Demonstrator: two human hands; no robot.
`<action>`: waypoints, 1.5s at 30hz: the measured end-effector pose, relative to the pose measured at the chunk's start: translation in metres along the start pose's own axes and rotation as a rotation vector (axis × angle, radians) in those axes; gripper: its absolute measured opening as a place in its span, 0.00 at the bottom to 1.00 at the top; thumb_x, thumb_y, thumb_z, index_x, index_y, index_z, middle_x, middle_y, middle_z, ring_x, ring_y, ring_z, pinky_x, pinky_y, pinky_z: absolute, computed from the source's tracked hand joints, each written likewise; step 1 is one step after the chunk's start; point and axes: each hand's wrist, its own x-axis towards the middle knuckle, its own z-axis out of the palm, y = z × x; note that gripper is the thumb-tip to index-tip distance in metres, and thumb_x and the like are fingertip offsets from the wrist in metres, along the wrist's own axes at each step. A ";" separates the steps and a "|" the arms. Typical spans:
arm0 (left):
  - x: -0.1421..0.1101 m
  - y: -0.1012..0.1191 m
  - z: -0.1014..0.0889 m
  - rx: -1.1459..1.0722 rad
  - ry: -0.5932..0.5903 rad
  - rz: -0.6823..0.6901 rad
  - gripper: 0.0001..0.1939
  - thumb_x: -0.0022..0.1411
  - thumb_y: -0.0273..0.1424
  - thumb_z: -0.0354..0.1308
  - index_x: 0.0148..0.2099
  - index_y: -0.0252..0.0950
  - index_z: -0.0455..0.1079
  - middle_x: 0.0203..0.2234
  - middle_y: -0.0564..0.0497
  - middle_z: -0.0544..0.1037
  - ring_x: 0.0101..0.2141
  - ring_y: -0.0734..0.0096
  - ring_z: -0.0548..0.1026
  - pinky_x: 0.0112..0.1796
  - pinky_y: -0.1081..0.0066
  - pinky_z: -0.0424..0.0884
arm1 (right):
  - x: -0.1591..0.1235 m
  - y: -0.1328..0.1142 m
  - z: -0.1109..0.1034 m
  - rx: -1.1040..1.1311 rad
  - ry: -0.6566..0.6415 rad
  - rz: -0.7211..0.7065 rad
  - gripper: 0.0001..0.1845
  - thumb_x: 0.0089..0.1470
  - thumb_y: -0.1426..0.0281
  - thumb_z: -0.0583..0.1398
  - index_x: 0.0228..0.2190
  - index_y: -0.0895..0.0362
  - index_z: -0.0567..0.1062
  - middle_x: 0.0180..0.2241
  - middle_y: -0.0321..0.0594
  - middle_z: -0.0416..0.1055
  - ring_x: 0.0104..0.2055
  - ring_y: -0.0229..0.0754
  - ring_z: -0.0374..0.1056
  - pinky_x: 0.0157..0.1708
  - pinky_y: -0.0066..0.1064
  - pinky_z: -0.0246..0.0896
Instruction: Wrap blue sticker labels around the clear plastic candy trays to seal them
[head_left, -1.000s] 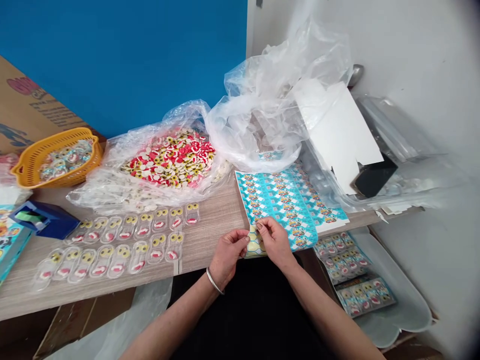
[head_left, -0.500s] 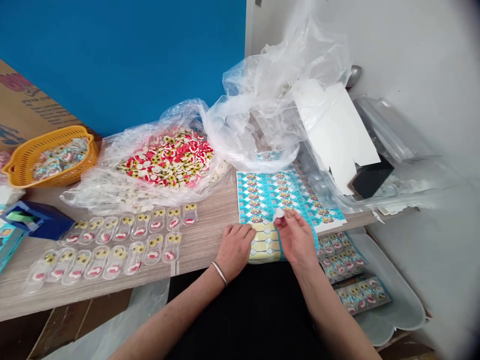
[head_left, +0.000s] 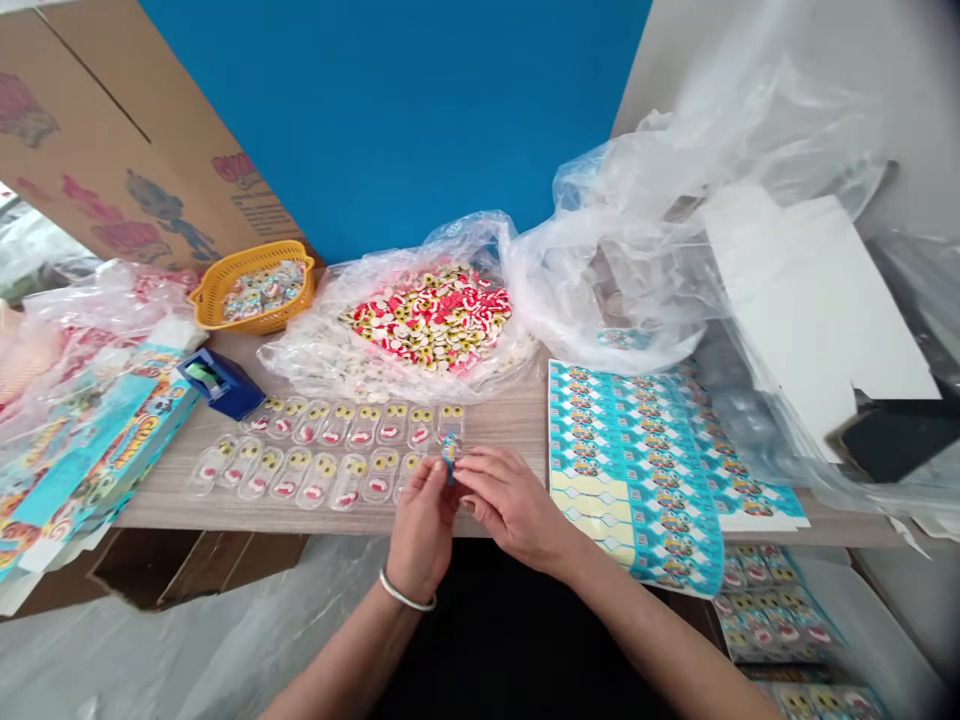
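One blue label [head_left: 450, 448], partly hidden, is pinched in the left hand [head_left: 421, 520]. Whether the right hand [head_left: 517, 500] also grasps it, I cannot tell.

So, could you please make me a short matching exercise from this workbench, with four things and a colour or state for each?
Column 1
1. Basket
2. Tape dispenser
3. Sticker sheet
4. Left hand

Column 2
A. Pale yellow strips showing
B. Bangle at the wrist
C. Orange-yellow
D. Dark blue

Pairs: 1-C, 2-D, 3-A, 4-B
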 end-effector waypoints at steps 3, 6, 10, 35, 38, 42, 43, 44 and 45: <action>0.011 0.026 -0.028 -0.026 0.146 0.105 0.15 0.49 0.34 0.71 0.36 0.37 0.69 0.31 0.52 0.79 0.34 0.68 0.78 0.35 0.71 0.73 | 0.027 0.014 0.018 -0.082 -0.028 0.113 0.20 0.62 0.66 0.57 0.54 0.55 0.70 0.55 0.48 0.69 0.58 0.51 0.62 0.55 0.47 0.59; 0.014 0.043 -0.046 -0.019 0.204 0.174 0.15 0.50 0.34 0.70 0.37 0.37 0.69 0.31 0.52 0.79 0.32 0.70 0.78 0.36 0.71 0.74 | 0.056 0.034 0.033 -0.202 -0.087 0.150 0.22 0.57 0.66 0.62 0.53 0.56 0.71 0.55 0.49 0.68 0.57 0.55 0.61 0.54 0.48 0.57; 0.014 0.050 -0.055 -0.005 0.211 0.211 0.13 0.52 0.35 0.69 0.36 0.37 0.69 0.30 0.53 0.80 0.31 0.72 0.78 0.36 0.72 0.74 | 0.076 0.049 0.041 -0.269 -0.159 0.126 0.22 0.54 0.64 0.65 0.50 0.55 0.73 0.55 0.47 0.68 0.56 0.54 0.61 0.52 0.46 0.56; 0.008 0.024 -0.027 1.032 -0.354 -0.013 0.12 0.61 0.39 0.57 0.30 0.37 0.71 0.16 0.55 0.70 0.19 0.74 0.66 0.23 0.74 0.59 | -0.018 0.016 -0.013 0.301 -0.030 0.533 0.13 0.58 0.66 0.60 0.46 0.52 0.73 0.43 0.40 0.76 0.44 0.45 0.72 0.44 0.36 0.66; 0.012 0.022 -0.023 1.091 -0.340 0.058 0.09 0.60 0.37 0.58 0.31 0.38 0.73 0.16 0.56 0.69 0.18 0.73 0.65 0.23 0.74 0.58 | -0.014 0.016 -0.001 0.317 -0.008 0.604 0.05 0.57 0.69 0.59 0.37 0.52 0.74 0.34 0.36 0.76 0.36 0.42 0.72 0.38 0.33 0.65; 0.026 0.023 -0.023 1.150 -0.237 0.190 0.16 0.55 0.33 0.62 0.48 0.40 0.72 0.17 0.58 0.70 0.18 0.71 0.67 0.24 0.73 0.57 | -0.008 0.022 0.005 0.255 0.011 0.614 0.02 0.56 0.70 0.59 0.34 0.53 0.72 0.31 0.35 0.76 0.33 0.41 0.71 0.34 0.31 0.63; 0.029 0.023 -0.023 1.187 -0.222 0.227 0.18 0.55 0.32 0.62 0.49 0.40 0.70 0.17 0.59 0.70 0.18 0.71 0.67 0.25 0.72 0.57 | -0.006 0.024 0.006 0.226 0.008 0.614 0.02 0.56 0.71 0.59 0.34 0.53 0.72 0.31 0.35 0.76 0.33 0.41 0.71 0.34 0.31 0.62; 0.032 0.024 -0.022 1.236 -0.216 0.263 0.17 0.55 0.31 0.62 0.49 0.40 0.70 0.17 0.58 0.70 0.19 0.70 0.67 0.25 0.72 0.57 | -0.004 0.026 0.007 0.196 0.002 0.613 0.02 0.56 0.71 0.59 0.34 0.53 0.72 0.32 0.35 0.76 0.33 0.41 0.71 0.34 0.31 0.62; 0.035 0.023 -0.022 1.295 -0.218 0.295 0.15 0.56 0.30 0.61 0.47 0.40 0.70 0.17 0.58 0.70 0.19 0.70 0.67 0.26 0.71 0.57 | -0.003 0.027 0.008 0.167 -0.007 0.613 0.02 0.56 0.71 0.59 0.34 0.53 0.71 0.32 0.36 0.76 0.34 0.42 0.71 0.34 0.31 0.61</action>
